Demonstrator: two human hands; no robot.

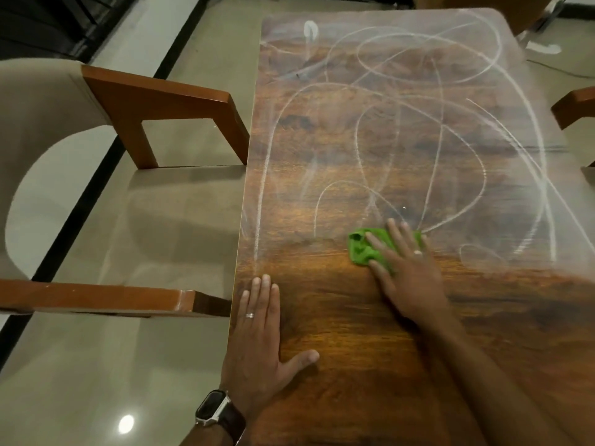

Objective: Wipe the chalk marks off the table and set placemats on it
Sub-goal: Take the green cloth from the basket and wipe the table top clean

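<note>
A dark wooden table [338,323] fills the right of the view. White chalk marks [428,130] loop over its middle and far part, while the near strip shows bare wood. A crumpled green cloth [362,249] lies on the table at the near edge of the scribbles. My right hand [409,272] presses flat on the cloth, fingers spread, covering its right part. My left hand [260,329] rests flat and empty on the table's near left edge, fingers together and thumb out. No placemats are in view.
A beige armchair [42,130] with orange-brown wooden arms [154,98] stands close against the table's left side. Another chair's wooden arm [576,106] shows at the right edge. A white scrap [544,48] lies on the shiny tiled floor beyond the far right corner.
</note>
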